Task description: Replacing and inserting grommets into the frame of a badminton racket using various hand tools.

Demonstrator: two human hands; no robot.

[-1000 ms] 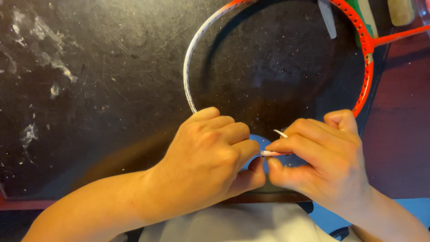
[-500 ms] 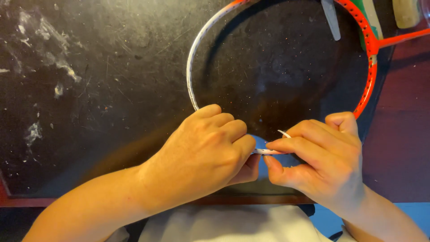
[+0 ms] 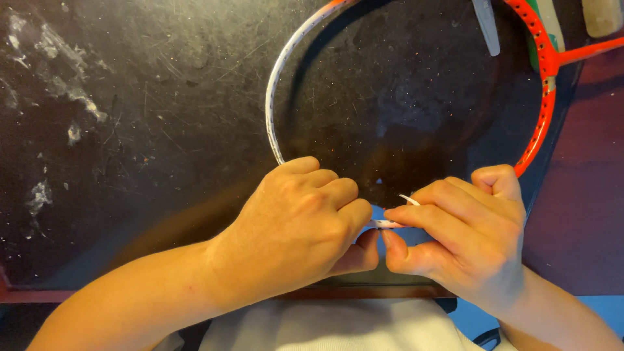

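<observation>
An unstrung racket frame, white on the left and orange on the right, lies on a scratched black tabletop. My left hand is curled around the near part of the frame. My right hand pinches the same near section between thumb and forefinger, close against the left hand. A short white string end sticks up by my right fingers. The frame's near arc is hidden under both hands.
The racket's orange shaft runs off to the upper right. A grey blade-like tool and a green strip lie at the top edge. A dark red surface borders the black top on the right. White cloth lies below.
Both hands stay in the same grip on the frame; the view has shifted very slightly, and the fingers barely moved.
</observation>
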